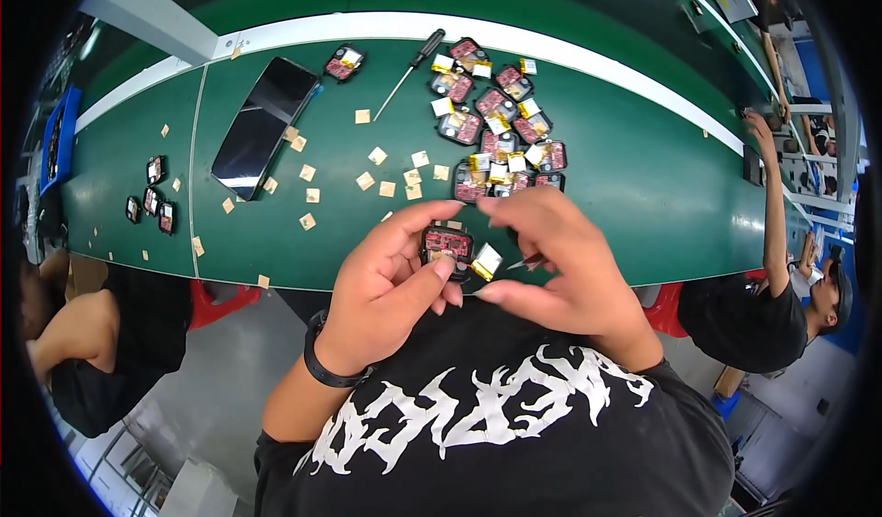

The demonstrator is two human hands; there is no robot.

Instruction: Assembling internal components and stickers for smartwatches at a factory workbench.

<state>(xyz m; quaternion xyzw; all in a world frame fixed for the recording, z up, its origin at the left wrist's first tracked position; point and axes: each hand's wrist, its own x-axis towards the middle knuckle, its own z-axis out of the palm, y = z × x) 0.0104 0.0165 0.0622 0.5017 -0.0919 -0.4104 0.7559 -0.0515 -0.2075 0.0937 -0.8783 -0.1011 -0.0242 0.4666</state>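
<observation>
My left hand grips a small black device casing with a red circuit board showing inside. The thumb presses on its lower edge. A silver battery pouch with a yellow end sits at the casing's right side, between my hands. My right hand is curved round the battery's far side, its thumb and index finger apart. From its curled fingers pokes a thin pointed metal tool, like tweezers; most of it is hidden by the hand.
Ahead lies a cluster of open casings with batteries. Beige square pads are scattered to the left, near a screwdriver and a dark-screened phone. Several small casings lie far left. Co-workers sit either side; one's arm reaches over the table at right.
</observation>
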